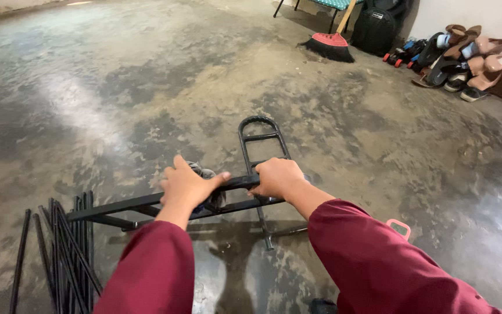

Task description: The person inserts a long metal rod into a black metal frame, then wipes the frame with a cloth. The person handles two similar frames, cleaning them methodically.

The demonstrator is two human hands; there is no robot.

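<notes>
Head view: left hand [186,187] presses a grey cloth [207,174] on the black frame [146,202], right hand [277,177] grips it.

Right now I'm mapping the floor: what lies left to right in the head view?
Bundle of black rods → left hand → right hand → broom → black backpack → row of shoes.

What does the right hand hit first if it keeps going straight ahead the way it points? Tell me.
The right hand grips a black metal bar and points up-frame. The first thing ahead looks like the looped black frame lying on the floor, though depth is unclear.
</notes>
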